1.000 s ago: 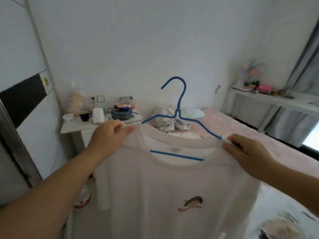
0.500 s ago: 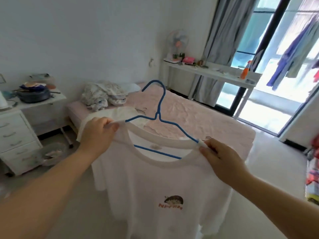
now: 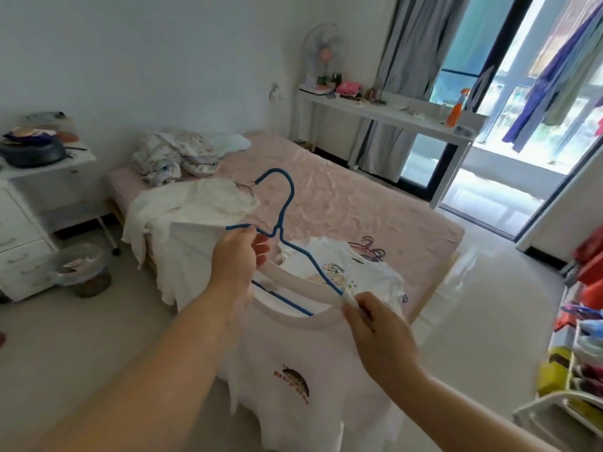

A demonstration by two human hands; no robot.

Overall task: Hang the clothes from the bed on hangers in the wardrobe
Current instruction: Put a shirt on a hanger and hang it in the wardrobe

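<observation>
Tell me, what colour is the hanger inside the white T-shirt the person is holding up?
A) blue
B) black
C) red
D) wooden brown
A: the thin wire hanger threaded through the neck of the white T-shirt is plainly blue, its hook rising above the collar, with the left hand holding one shoulder and the right hand pinching the other.

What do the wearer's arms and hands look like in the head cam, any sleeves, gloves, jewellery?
Two bare forearms enter from the bottom edge. No sleeves show in frame, no gloves, and no watch, bracelet or rings are visible on the left hand or right hand. Fingernails look short and unpainted. No markings or cables.
</observation>
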